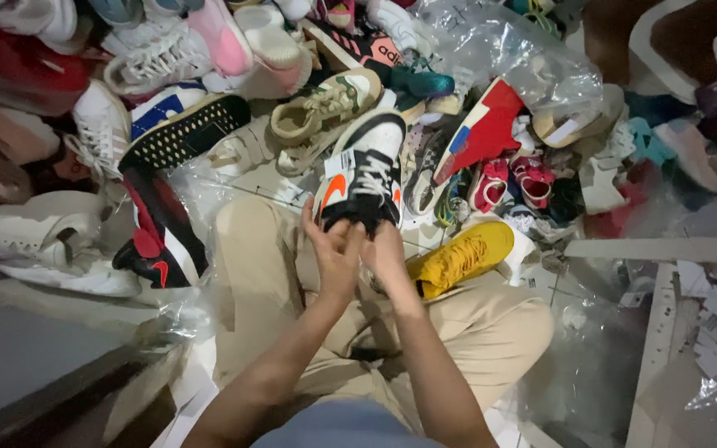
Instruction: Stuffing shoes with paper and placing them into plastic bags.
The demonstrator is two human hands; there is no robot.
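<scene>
Handling step: both hands, left hand [335, 259] and right hand [385, 253], clamped on black-and-white sneaker's [364, 170] heel; firm grip needed next.

Bare forearms, beige trousers [475, 332], grey-blue shirt hem [342, 427]

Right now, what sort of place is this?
Probably a shoe sorting or resale stockroom floor. A big loose heap of mixed sneakers and clear plastic bags surround the seated person, whose left hand and right hand hold a black-and-white sneaker.
</scene>
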